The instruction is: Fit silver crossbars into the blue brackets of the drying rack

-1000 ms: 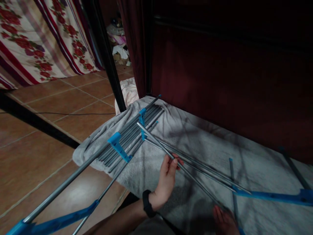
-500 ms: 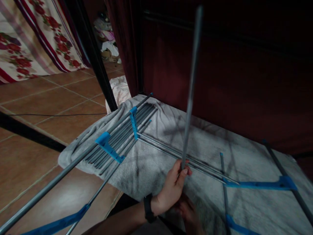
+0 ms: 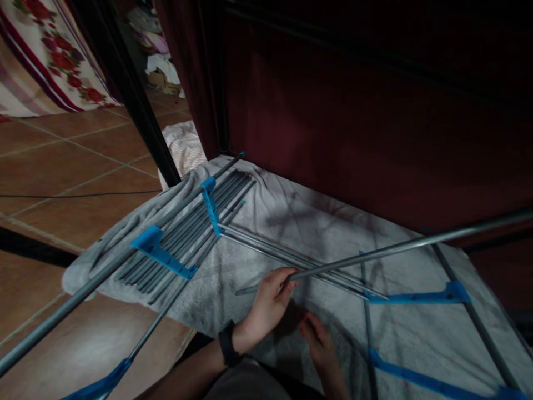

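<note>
**Loose rod in the left hand over the rack parts**

The left hand [image 3: 266,303] has its fingers [image 3: 287,278] clenched round a grey rod [image 3: 408,244] near one end. The short end sticks out to the left, just above the towel [image 3: 291,216]. The long part rises to the right, crossing over two thin rods [image 3: 291,258] that lie flat.

The right hand [image 3: 318,341] lies low on the towel in shadow, just beside the left. Nothing shows in it, but I cannot tell whether its fingers are loose or curled.

To the left, more rods sit packed between blue brackets [image 3: 160,253] of the rack [image 3: 104,272].

The step in hand looks like fitting this loose rod. Seating it would call for lining its end up with a bracket hole and steadying the far end.
</note>
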### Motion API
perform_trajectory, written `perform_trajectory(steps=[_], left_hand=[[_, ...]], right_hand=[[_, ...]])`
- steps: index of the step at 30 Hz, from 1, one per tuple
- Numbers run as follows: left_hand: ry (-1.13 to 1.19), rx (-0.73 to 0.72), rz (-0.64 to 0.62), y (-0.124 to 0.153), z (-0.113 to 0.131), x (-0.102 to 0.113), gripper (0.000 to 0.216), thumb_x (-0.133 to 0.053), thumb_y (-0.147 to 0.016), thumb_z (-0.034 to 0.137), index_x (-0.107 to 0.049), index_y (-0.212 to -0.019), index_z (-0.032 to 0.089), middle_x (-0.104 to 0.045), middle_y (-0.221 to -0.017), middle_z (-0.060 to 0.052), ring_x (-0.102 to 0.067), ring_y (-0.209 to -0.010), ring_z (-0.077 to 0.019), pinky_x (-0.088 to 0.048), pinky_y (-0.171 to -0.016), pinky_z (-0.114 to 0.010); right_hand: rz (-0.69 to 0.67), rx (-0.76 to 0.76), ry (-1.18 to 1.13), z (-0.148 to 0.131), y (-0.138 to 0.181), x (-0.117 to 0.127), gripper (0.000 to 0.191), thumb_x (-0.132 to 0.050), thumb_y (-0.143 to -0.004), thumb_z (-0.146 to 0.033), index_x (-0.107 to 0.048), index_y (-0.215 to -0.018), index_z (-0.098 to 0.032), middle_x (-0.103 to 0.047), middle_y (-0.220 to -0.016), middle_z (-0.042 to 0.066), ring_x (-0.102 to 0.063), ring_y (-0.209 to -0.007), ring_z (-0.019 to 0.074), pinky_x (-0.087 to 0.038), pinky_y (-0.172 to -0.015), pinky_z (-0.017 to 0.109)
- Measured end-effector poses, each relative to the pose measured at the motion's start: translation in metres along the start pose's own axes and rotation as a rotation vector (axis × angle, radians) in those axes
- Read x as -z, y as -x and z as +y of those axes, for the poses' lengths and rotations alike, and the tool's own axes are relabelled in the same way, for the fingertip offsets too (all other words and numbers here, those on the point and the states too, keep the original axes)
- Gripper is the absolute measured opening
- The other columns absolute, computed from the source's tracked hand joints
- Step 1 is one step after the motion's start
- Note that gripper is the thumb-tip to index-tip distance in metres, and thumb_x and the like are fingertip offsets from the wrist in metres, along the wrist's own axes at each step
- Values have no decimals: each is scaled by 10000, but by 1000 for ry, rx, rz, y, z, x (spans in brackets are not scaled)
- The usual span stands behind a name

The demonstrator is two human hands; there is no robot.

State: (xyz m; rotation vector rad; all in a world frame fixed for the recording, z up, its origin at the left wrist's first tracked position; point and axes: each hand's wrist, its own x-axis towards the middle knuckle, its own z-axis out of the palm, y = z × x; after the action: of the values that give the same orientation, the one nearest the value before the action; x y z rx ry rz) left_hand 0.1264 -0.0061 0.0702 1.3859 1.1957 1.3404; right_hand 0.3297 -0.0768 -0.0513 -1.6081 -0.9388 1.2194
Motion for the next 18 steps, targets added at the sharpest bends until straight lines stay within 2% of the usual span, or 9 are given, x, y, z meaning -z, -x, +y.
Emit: perform_trajectory(steps=[5, 10, 14, 18], left_hand=[[-205, -79, -27, -1, -18, 10, 256, -590, -993, 246, -794, -1147, 255, -822, -1060, -89, -745, -999, -252, -570, -973, -422], [-396, -105, -73, -4, -36, 29, 304, -553, -976, 180, -788, -1155, 251, -821, -1048, -82, -743, -1004, -259, -550, -974, -444], [-459, -107, -104, -3, -43, 41, 291, -532, -1010, 220, -781, -1158, 246, -821, -1062, -82, -740, -1010, -258, -550, -972, -442], [-500, -142, -162, -4, -39, 40, 307, -515, -1028, 227, -776, -1187, 245, -819, -1071, -88, -734, -1005, -257, -545, -964, -436]], right_hand=[[2, -6, 27, -11, -5, 6, 507, -854, -718, -683, -864, -1035, -288, -832, -1175, 120, -785, -1103, 345, -637, -1020, 530], [22, 26, 38, -19, -6, 9, 476, -814, -775, -652, -856, -1067, -278, -824, -1185, 115, -773, -1099, 323, -615, -1037, 511], [64, 33, 50, -24, -8, 12, 513, -816, -768, -672, -855, -1057, -250, -821, -1160, 124, -768, -1051, 314, -623, -994, 490], [118, 40, 31, -28, -11, 16, 544, -818, -744, -719, -853, -1009, -245, -821, -1128, 123, -762, -978, 299, -640, -916, 462]])
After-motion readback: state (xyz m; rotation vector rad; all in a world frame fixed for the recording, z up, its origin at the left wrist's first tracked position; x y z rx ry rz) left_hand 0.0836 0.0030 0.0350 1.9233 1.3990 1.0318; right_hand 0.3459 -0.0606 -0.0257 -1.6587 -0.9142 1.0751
